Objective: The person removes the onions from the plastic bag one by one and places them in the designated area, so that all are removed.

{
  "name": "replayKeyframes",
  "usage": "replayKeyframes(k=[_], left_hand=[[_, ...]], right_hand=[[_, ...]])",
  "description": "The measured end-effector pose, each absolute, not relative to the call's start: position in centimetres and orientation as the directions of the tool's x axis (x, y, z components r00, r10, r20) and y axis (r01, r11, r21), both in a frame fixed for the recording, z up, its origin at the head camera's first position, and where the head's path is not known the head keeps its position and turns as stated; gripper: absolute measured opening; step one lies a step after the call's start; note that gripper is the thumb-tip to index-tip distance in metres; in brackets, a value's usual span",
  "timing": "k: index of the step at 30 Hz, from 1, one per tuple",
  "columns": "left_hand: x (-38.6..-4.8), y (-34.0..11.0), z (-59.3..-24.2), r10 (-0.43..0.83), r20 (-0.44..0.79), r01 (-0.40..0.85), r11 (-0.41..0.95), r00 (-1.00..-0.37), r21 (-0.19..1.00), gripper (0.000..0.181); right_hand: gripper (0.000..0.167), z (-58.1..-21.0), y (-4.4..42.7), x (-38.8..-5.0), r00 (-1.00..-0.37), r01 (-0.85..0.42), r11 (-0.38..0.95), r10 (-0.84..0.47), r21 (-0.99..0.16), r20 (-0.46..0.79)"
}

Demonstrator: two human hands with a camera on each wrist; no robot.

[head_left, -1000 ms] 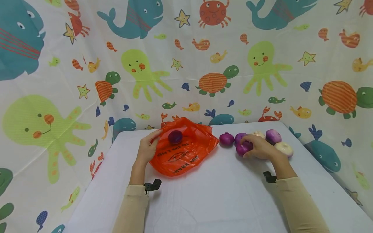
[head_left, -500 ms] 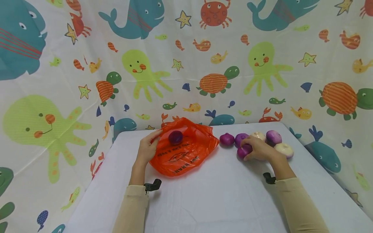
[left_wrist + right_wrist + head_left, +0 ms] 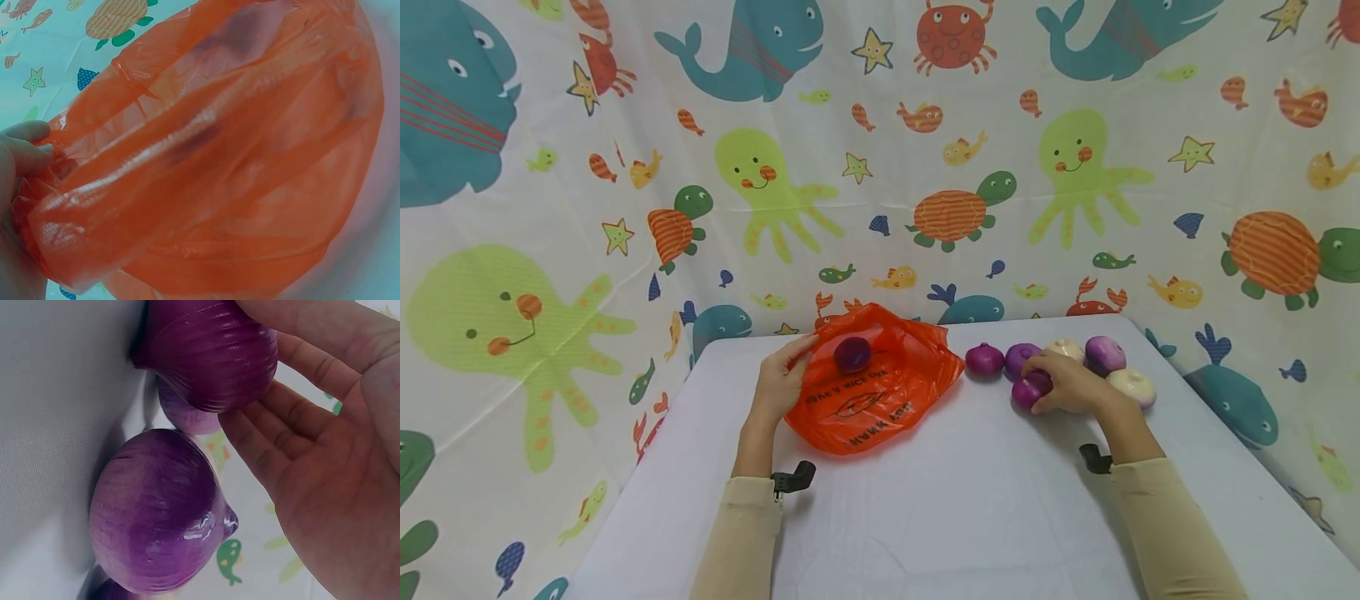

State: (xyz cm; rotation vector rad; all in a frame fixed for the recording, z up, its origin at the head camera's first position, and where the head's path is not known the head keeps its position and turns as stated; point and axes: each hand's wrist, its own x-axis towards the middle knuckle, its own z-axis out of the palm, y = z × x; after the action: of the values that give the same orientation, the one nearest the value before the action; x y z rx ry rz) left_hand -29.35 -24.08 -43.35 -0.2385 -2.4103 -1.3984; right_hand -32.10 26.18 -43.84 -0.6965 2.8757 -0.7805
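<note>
My left hand (image 3: 780, 383) pinches the left edge of an orange-red plastic bag (image 3: 887, 417), which lies spread with its mouth open. A dark purple onion (image 3: 852, 355) sits in the bag. On the right, my right hand (image 3: 1067, 383) holds a red onion (image 3: 1032, 390) between thumb and fingers, low at the table. Seen from the right wrist, the fingers curl along one side of that onion (image 3: 212, 356), and a paler purple onion (image 3: 156, 512) stands close by. In the left wrist view, bag film (image 3: 206, 175) fills most of the picture beside the pinching fingers (image 3: 28, 147).
Another red onion (image 3: 983, 360) and a purple onion (image 3: 1021, 358) stand left of and behind the right hand. Behind and right of it are a white onion (image 3: 1066, 348), a purple-and-white onion (image 3: 1105, 355) and a pale onion (image 3: 1131, 386). A printed curtain hangs behind the white table (image 3: 925, 517).
The right hand and the red onion in it have shifted slightly to the right. The left hand and the bag look unchanged.
</note>
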Motion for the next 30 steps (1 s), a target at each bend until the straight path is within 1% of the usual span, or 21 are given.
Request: replayKeyframes(k=[5,17,30], left_hand=[[-29.37,-24.12,-43.38,-0.024,0.377,0.315,0.501,-0.926,0.806,0.041],[-29.39,-24.16,-43.4,-0.026,0.369,0.309,0.494,-0.929,0.813,0.041],[-29.42,-24.18,-43.38,-0.028,0.377,0.314,0.498,-0.926,0.808,0.041]], right_hand=[[0.052,-43.75,26.29,-32.09,-0.896,-0.399,0.769,-0.443,-0.5,0.035],[0.048,-43.61,26.34,-32.04,-0.896,-0.405,0.777,-0.442,-0.482,0.041],[0.053,-43.46,26.4,-31.9,-0.894,-0.405,0.776,-0.448,-0.483,0.03]])
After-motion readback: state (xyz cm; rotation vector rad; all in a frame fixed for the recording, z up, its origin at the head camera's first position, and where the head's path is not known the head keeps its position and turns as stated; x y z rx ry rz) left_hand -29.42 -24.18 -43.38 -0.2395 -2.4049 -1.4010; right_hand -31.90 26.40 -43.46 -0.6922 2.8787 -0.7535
